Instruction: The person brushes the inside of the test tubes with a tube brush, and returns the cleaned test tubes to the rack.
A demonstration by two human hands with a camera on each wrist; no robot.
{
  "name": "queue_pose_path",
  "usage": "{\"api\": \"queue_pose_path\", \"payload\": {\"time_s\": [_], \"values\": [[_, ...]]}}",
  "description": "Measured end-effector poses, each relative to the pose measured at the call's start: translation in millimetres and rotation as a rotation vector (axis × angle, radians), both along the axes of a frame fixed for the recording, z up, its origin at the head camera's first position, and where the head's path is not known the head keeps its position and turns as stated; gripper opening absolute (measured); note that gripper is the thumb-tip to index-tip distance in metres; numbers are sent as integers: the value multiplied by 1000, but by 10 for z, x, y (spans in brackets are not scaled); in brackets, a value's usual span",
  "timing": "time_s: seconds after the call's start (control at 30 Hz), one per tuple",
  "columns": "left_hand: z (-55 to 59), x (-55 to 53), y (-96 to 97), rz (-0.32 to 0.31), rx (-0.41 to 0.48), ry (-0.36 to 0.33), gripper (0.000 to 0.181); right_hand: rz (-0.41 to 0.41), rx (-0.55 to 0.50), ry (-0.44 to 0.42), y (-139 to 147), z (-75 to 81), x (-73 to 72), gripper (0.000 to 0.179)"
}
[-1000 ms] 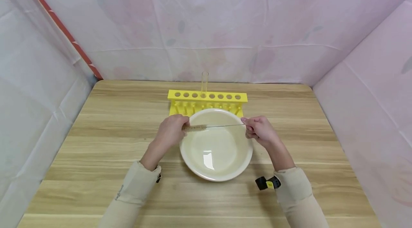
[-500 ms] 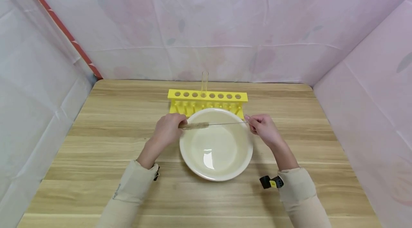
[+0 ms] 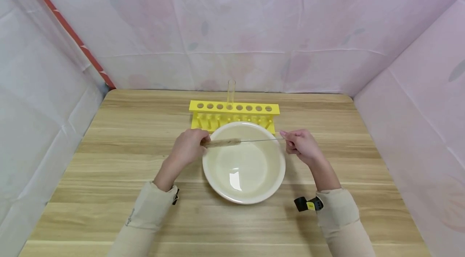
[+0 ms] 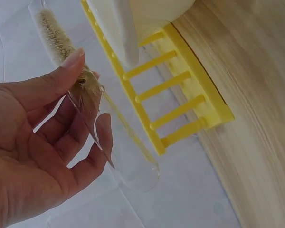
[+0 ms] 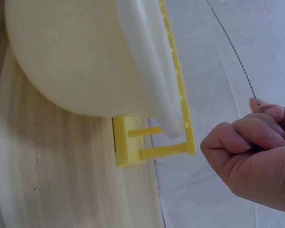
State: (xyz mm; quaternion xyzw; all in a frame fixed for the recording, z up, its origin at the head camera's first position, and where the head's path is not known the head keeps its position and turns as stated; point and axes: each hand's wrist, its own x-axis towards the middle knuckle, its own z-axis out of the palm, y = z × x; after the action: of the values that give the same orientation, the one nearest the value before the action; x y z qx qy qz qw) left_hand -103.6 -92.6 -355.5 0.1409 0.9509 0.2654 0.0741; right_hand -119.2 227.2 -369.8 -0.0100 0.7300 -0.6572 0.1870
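My left hand point(image 3: 186, 146) pinches a clear glass test tube point(image 4: 145, 164) between thumb and fingers over the basin's left rim. Inside the tube sit the tan bristles of a test tube brush point(image 4: 56, 38), near its mouth. The round bottom of the tube points away past the fingers. On the right, my right hand point(image 3: 304, 147) grips the end of the brush's twisted wire handle point(image 5: 235, 52), with its fingers curled in. The wire spans nearly level above a cream basin point(image 3: 244, 201), which holds what looks like water.
Behind the basin stands a yellow test tube rack point(image 3: 234, 107), its front partly hidden by the rim. One upright glass tube point(image 3: 231, 92) is in the rack. A wooden table point(image 3: 120, 168) lies beneath, with pale fabric walls point(image 3: 232, 19) at its back and sides.
My right hand has shifted to the right, drawing the bristles rightward toward the tube's mouth. My left hand, still holding the tube, has moved slightly left. Basin and rack are unmoved.
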Motion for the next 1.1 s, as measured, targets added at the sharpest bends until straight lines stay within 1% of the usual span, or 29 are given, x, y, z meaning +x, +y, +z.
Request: {"api": "queue_pose_path", "payload": {"time_s": [0.07,0.17,0.27,0.3,0.37,0.4,0.5,0.6,0.67,0.73,0.8,0.83,1.0,1.1], "values": [[-1,4,9,5,-1,-2,19,10,-70,-67,23,24,-10,48],[-1,9,15,11,0,7,20,20,-131,-148,60,43,-30,48],[-1,14,11,14,5,19,21,22,-161,-179,84,37,-39,48],[-3,16,8,14,8,22,21,16,-152,-168,88,32,-36,48],[-6,21,-5,17,16,22,22,6,-108,-110,89,14,-22,48],[-7,21,-12,17,19,23,22,1,-76,-70,89,4,-11,48],[-14,13,-41,9,28,22,22,-18,62,73,91,-31,26,47],[-18,2,-62,-6,30,18,22,-31,154,174,110,-65,55,47],[-19,-4,-72,-11,30,13,23,-37,184,211,123,-81,63,47],[-19,-9,-73,-11,26,11,23,-42,195,218,135,-85,63,46],[-18,-13,-71,-10,22,10,24,-43,185,193,143,-76,56,45],[-16,-14,-70,-10,20,10,24,-43,168,168,147,-67,51,45],[-25,-9,-64,0,8,17,23,-33,23,3,171,-5,24,47],[-32,1,-58,10,0,27,23,-17,-38,-72,196,22,10,48]]}}
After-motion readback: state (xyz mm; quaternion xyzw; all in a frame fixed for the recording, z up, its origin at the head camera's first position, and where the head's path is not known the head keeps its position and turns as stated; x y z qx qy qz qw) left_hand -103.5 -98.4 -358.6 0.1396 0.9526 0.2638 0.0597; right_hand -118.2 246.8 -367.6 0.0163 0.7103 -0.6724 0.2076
